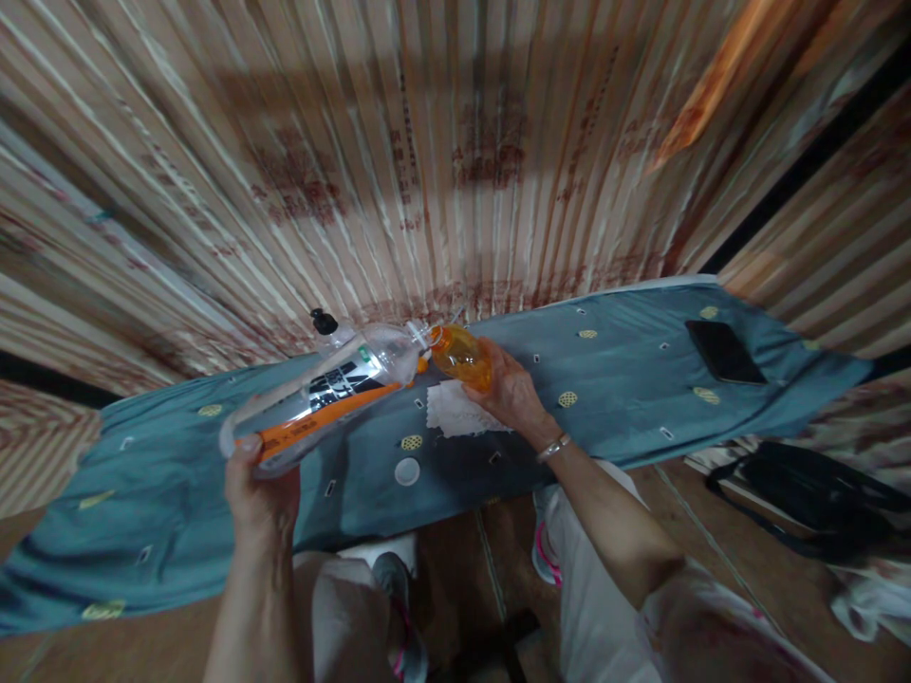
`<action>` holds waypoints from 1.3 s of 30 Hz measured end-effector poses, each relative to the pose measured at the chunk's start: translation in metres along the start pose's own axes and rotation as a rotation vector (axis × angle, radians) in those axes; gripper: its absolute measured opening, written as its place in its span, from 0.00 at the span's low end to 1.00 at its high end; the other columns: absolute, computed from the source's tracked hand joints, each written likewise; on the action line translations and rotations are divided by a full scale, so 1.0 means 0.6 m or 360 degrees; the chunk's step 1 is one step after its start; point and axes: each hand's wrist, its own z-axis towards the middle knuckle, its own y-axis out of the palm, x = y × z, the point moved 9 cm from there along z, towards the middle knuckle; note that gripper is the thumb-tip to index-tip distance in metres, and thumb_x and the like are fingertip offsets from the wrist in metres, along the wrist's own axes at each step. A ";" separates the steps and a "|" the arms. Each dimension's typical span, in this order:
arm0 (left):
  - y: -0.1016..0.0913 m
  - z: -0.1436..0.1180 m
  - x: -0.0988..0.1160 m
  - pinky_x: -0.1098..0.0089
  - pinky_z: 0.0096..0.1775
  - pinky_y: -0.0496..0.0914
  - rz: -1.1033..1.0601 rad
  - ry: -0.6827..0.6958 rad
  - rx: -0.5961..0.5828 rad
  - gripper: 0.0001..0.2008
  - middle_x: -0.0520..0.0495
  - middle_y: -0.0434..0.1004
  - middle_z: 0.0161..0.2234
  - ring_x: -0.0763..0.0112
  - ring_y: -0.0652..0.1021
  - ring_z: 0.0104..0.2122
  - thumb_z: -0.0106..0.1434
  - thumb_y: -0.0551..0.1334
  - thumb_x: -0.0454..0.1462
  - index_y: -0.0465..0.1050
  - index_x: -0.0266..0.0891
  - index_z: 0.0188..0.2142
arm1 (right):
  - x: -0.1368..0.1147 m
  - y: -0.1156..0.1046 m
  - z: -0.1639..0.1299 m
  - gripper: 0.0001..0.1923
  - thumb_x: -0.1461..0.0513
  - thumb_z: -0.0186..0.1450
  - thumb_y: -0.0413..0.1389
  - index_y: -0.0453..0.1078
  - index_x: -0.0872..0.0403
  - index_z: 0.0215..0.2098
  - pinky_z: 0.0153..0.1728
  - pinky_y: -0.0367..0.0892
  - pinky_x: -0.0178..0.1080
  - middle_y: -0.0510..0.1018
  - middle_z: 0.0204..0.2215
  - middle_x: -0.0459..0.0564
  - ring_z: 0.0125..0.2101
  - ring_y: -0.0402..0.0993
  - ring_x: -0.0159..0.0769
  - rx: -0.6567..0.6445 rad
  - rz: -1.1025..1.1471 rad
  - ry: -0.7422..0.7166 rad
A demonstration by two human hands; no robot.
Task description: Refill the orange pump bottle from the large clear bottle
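My left hand grips the base of a large clear plastic bottle with an orange and black label. The bottle is tilted almost flat, its mouth pointing right. My right hand holds a small bottle of orange liquid with its opening against the large bottle's mouth. Both are above a blue-green patterned cloth covering a low board. A white cap lies on the cloth below the bottles. A white cloth or paper lies under my right hand. A black spray top stands behind the large bottle.
A black phone lies on the cloth at the right. A dark bag sits on the tiled floor at the right. A striped printed curtain hangs behind the board. My knees and shoes are below the board's near edge.
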 end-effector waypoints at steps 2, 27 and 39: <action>0.000 -0.002 0.001 0.63 0.43 0.83 0.0000 0.0006 0.0015 0.28 0.49 0.94 0.46 0.59 0.83 0.38 0.44 0.80 0.48 0.92 0.49 0.47 | -0.001 0.000 0.000 0.45 0.60 0.74 0.77 0.70 0.57 0.84 0.75 0.89 0.67 0.90 0.73 0.73 0.71 0.92 0.67 -0.0011 0.0001 0.0010; -0.002 -0.005 0.002 0.65 0.42 0.84 -0.0017 -0.0002 0.0039 0.29 0.49 0.95 0.46 0.58 0.87 0.40 0.44 0.80 0.47 0.93 0.49 0.49 | -0.002 0.001 0.001 0.44 0.59 0.74 0.77 0.71 0.56 0.84 0.75 0.89 0.69 0.91 0.72 0.73 0.71 0.93 0.68 -0.0024 -0.0001 0.0024; -0.010 0.005 -0.001 0.53 0.44 0.88 0.0123 0.0081 -0.0111 0.26 0.45 0.94 0.46 0.43 0.92 0.47 0.49 0.84 0.52 0.93 0.54 0.48 | -0.003 -0.002 0.001 0.44 0.60 0.73 0.78 0.72 0.55 0.83 0.75 0.89 0.69 0.91 0.72 0.72 0.71 0.93 0.67 -0.0013 -0.0001 0.0037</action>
